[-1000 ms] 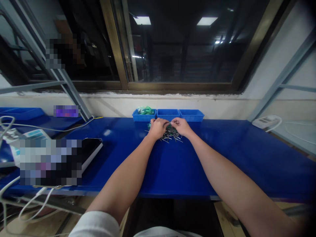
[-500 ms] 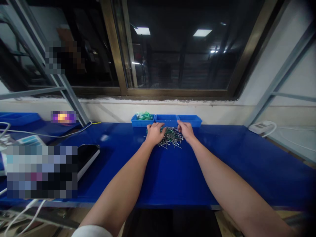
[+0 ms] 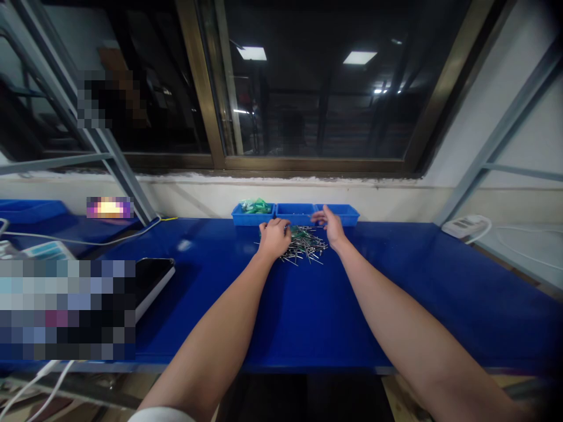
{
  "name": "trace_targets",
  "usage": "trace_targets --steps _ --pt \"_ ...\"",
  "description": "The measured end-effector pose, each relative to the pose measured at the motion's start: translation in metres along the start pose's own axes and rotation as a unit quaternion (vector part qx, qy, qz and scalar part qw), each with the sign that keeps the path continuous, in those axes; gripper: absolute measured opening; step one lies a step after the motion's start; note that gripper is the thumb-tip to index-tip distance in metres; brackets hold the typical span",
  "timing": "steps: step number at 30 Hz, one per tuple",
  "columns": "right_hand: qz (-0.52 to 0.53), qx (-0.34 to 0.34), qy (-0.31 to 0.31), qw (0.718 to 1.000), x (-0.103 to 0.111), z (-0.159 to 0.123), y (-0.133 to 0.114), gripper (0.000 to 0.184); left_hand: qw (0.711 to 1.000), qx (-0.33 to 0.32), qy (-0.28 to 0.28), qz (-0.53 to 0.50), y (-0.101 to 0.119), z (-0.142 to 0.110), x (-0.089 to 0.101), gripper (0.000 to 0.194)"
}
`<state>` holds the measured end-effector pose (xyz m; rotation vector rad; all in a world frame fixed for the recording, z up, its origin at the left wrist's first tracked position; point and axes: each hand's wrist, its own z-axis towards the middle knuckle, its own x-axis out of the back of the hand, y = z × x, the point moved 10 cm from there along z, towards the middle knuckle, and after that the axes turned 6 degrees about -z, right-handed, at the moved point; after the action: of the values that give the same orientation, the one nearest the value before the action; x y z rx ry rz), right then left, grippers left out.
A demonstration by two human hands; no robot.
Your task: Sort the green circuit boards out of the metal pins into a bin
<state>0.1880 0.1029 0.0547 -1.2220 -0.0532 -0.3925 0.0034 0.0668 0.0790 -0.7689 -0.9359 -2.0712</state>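
Observation:
A loose pile of thin silvery metal pins [image 3: 303, 249], with some green among them, lies on the blue table. My left hand [image 3: 275, 240] rests at the pile's left side, fingers curled down and closed; what they hold, if anything, is hidden. Over the pile's right side, near the blue bins, is my right hand [image 3: 333, 228]. Its fingers are apart and slightly blurred, pointing left towards the middle bin [image 3: 295, 221]. Small bits show in that bin. The left bin [image 3: 253, 220] contains green and clear plastic pieces, while the right bin [image 3: 347, 218] is partly behind my right hand.
The bins stand in a row against the wall below a window [image 3: 316, 88]. At left on the blue table [image 3: 211, 281] lies a dark-topped device [image 3: 156, 281] beside a blurred-out area. A white power strip [image 3: 466, 225] sits at right, near a metal frame post.
My right hand has lifted slightly and its fingers have opened out towards the middle bin. My left thumb has drawn in closer to its fingers. The pile looks about the same.

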Motion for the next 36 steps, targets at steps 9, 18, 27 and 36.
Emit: trace_targets --steps 9,18,27,36 --pt "0.007 -0.011 -0.016 1.0 -0.001 -0.004 0.007 0.07 0.999 0.015 -0.026 0.015 -0.008 0.001 -0.005 0.028" --pt "-0.281 0.13 -0.093 0.946 -0.035 -0.015 -0.005 0.021 0.994 -0.032 -0.099 0.015 0.001 -0.003 -0.021 0.028" --pt "-0.303 0.153 -0.123 0.932 -0.046 -0.02 -0.008 0.013 0.992 -0.039 -0.119 0.007 0.003 -0.002 -0.027 0.021" --pt "-0.288 0.156 -0.134 0.935 -0.048 -0.022 -0.007 0.015 0.99 0.019 -0.138 -0.014 -0.008 -0.003 -0.039 0.018"
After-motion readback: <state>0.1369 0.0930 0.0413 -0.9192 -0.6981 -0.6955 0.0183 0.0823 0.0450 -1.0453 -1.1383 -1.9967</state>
